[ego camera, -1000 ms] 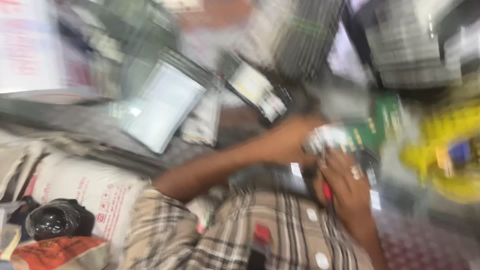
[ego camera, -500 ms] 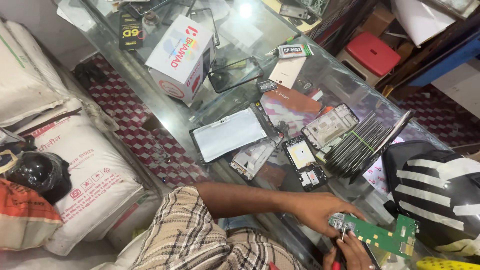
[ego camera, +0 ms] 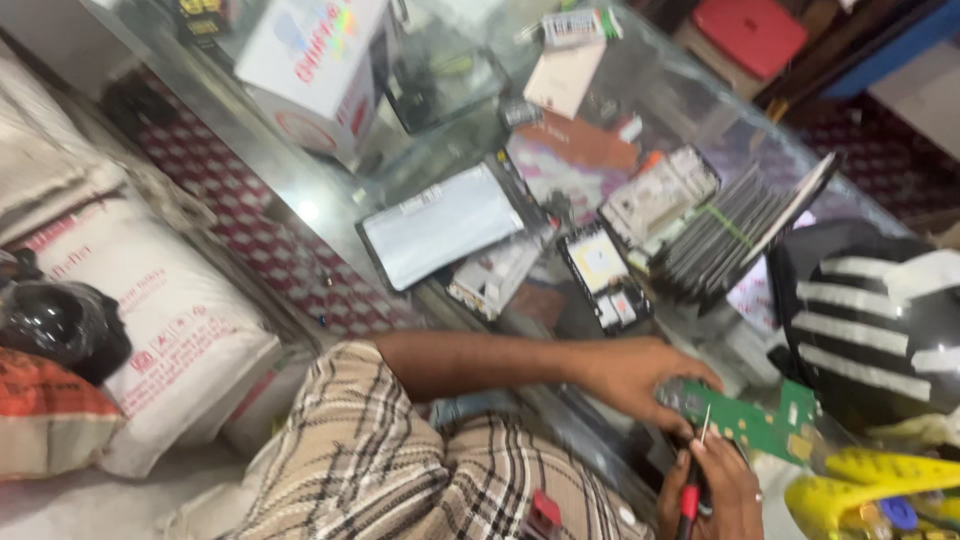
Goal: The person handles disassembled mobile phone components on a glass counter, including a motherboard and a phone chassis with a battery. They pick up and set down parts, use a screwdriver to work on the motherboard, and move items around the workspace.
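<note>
A glass table (ego camera: pixel 250 130) fills most of the room in front of the person, slanting from upper left to lower right, with a white sack (ego camera: pixel 150 320) lying on the floor to its left and a black bag with white stripes (ego camera: pixel 880 320) at its right end. On the glass stand a white cardboard box (ego camera: pixel 310 60), a flat grey screen panel (ego camera: pixel 440 225), a fanned stack of thin dark panels (ego camera: pixel 730 235) and, between these two, a small opened phone body (ego camera: pixel 605 275). Down at the near edge, the left hand (ego camera: pixel 640 375) reaches across from a plaid sleeve (ego camera: pixel 370 460) and is closed on the left end of a green circuit board (ego camera: pixel 750 420), fingers curled over its top edge and thumb underneath, so the board juts out to the right of the grip, held just above the table edge. Directly below it, the right hand (ego camera: pixel 715 495) is wrapped around a red-handled screwdriver (ego camera: pixel 692 490), its thin shaft pointing up and its tip meeting the board's lower edge just right of the left thumb.
</note>
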